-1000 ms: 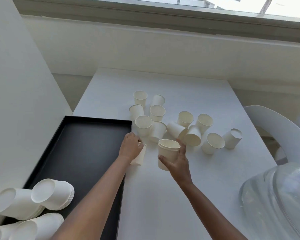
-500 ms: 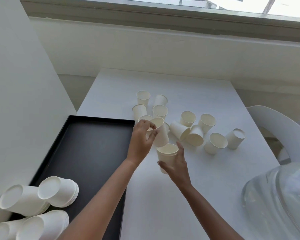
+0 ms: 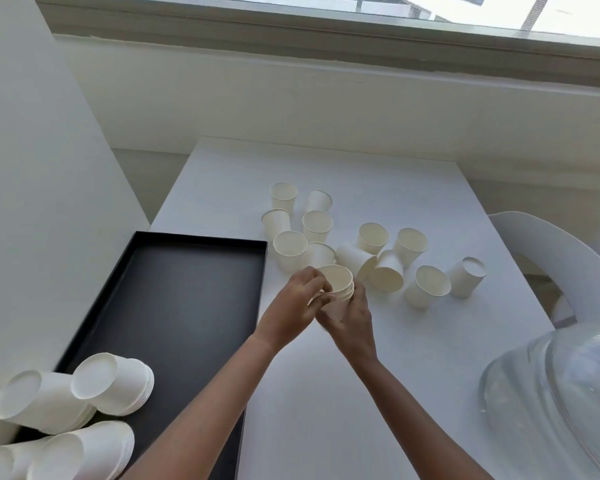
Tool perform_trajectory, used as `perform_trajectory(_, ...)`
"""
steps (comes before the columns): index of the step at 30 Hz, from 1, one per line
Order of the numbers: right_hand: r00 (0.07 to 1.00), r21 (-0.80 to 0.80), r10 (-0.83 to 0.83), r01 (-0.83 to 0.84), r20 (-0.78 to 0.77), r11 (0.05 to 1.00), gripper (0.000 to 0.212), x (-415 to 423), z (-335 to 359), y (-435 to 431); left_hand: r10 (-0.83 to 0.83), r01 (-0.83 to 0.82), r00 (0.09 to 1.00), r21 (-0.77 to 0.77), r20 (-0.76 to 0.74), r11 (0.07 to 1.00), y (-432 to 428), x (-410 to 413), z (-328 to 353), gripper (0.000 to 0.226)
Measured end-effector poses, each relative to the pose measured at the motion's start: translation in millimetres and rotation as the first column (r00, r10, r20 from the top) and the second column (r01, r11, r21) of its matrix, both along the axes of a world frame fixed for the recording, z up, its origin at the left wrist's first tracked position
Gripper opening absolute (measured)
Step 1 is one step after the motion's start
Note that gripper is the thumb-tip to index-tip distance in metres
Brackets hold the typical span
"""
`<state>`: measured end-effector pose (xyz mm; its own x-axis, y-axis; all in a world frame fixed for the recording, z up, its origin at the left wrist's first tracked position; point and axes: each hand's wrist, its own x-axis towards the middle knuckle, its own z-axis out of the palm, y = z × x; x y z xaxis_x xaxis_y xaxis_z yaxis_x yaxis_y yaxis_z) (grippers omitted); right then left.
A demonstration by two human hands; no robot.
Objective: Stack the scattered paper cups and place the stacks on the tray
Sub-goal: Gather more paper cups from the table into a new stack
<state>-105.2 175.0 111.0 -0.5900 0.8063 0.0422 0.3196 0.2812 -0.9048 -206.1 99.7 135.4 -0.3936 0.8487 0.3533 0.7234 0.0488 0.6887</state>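
Note:
Both hands meet over the white table [image 3: 326,393], gripping a short stack of nested paper cups [image 3: 338,282]. My left hand [image 3: 298,306] wraps its left side and my right hand [image 3: 350,317] holds it from below and the right. Behind them several loose white cups [image 3: 388,271] lie scattered, some upright, some tipped over. The black tray [image 3: 174,299] lies to the left. Several finished cup stacks [image 3: 115,382] lie on their sides at its near end.
A clear plastic dome [image 3: 561,403] sits at the right front of the table. A white chair [image 3: 548,258] stands past the table's right edge. A white wall panel [image 3: 32,202] rises left of the tray, and a window ledge runs behind.
My left hand lifted a cup from the table's left side, carried it right and set it into the cup in my right hand. Both hands now close around the stack.

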Motion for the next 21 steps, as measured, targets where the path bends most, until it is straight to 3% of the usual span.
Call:
perform_trajectory(4, 1.0, 0.023, -0.007, 0.007, -0.001, 1.0, 0.069, 3.3, -2.7, 0.8, -0.011, 0.01, 0.995, 0.01, 0.102, 1.0, 2.6, -2.7, -1.0, 0.021)
perform_trajectory(9, 1.0, 0.063, -0.016, 0.015, 0.017, 0.998, 0.071, 7.1, -6.2, -0.1, 0.208, -0.214, 0.962, 0.011, 0.175, 0.977, 8.5, -20.2, -5.5, 0.029)
perform_trajectory(12, 0.999, 0.077, -0.02, 0.018, 0.031, 0.997, 0.073, 10.3, -8.5, 2.1, 0.28, -0.273, 0.96, -0.165, 0.023, 0.948, 17.0, -36.3, -13.5, 0.043)
perform_trajectory(16, 0.999, 0.081, -0.02, 0.017, 0.037, 0.997, 0.075, 13.8, -10.5, 2.8, 0.177, -0.308, 0.931, -0.425, -0.32, 0.851, 27.3, -54.1, -29.3, 0.059)
perform_trajectory(21, 0.999, 0.089, -0.014, 0.01, 0.046, 0.996, 0.076, 19.2, -12.2, 4.3, 0.057, -0.344, 0.876, -0.536, -0.48, 0.771, 36.1, -62.5, -40.7, 0.058)
